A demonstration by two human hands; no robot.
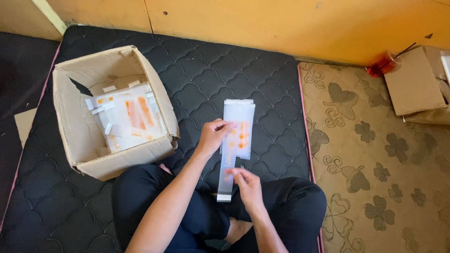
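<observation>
Right of the cardboard box point(115, 110), we pin the clear bag point(238, 129) flat with our left hand point(213, 136); our right hand point(247, 185) pinches the strip point(227, 180), which we should guide in straight

Bright, warm daylight falls evenly over me from above. The wall point(281, 23) glows orange-yellow. Shadows are soft, darkest inside the box point(112, 110) and under my arms. The clear sleeve point(236, 140) shows faint glare. Focus is sharp, with slight wide-angle bending at the edges.
</observation>
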